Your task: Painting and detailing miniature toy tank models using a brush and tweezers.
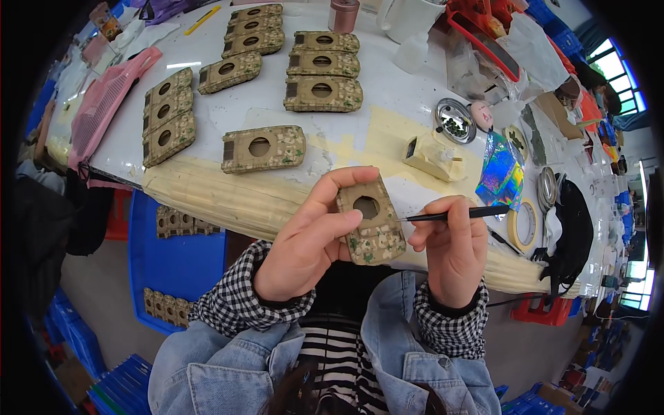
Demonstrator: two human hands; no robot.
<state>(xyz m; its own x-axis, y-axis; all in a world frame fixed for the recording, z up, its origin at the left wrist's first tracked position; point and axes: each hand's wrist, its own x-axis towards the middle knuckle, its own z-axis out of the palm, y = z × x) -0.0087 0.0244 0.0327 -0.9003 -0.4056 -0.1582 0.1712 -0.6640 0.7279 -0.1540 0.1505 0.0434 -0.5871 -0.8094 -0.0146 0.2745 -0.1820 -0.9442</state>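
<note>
Camouflaged shell: sitting near the clock's centre, being clasped at its nine o'clock side between closed thumb and fingers of the left hand. Pinching a slim black tool between closed thumb and fingertips of the right hand, aiming its tip at the shell's three o'clock edge; being unable to tell whether touching. Apparently working on fine detail there; probably calling for steadying the shell and guiding the tip precisely. Seeing another shell lying at ten o'clock on the table.

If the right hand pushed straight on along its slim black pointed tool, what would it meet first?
Likely the tan-and-green camouflage model hull held by the left hand; the tool ends at or near its edge, depth unclear.
</note>
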